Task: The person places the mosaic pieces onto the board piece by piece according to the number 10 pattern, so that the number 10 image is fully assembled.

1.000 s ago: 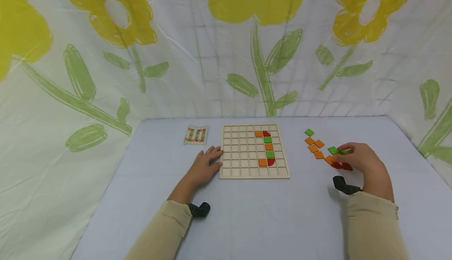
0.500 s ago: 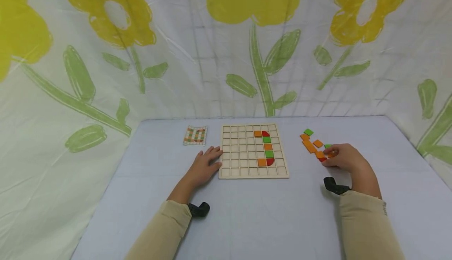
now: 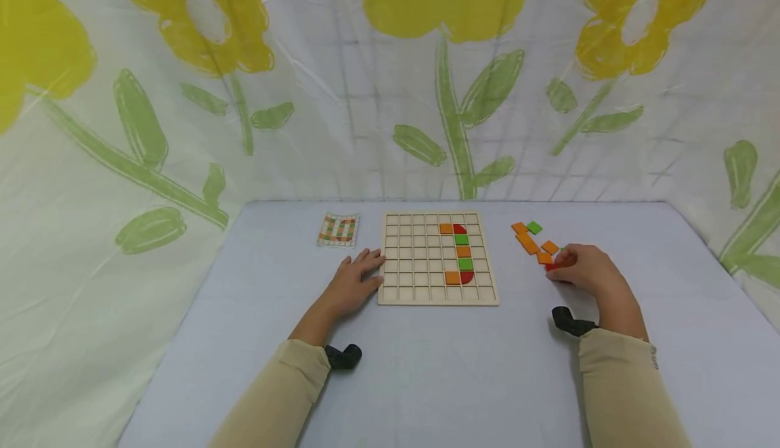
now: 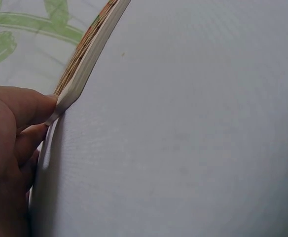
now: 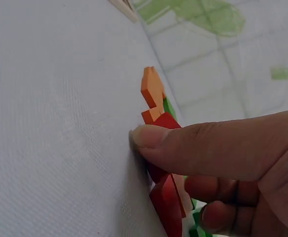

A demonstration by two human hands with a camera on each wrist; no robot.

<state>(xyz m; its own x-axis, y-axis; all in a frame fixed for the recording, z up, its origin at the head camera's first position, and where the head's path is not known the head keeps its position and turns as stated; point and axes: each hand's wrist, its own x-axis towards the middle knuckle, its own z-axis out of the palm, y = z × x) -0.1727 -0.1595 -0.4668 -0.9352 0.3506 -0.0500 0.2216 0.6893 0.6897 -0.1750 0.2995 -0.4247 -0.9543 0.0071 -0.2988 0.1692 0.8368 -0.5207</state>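
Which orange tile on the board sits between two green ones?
The middle orange tile, between two green tiles; the other two orange tiles adjoin red pieces.

Beige sleeves (image 3: 627, 384) with black wrist cameras (image 3: 344, 357)

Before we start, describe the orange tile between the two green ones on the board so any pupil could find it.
On the table, find the pale gridded board. In the head view, right of its centre is the orange tile with a green tile above and below. The board's other two orange tiles each sit beside a red piece; this doesn't.
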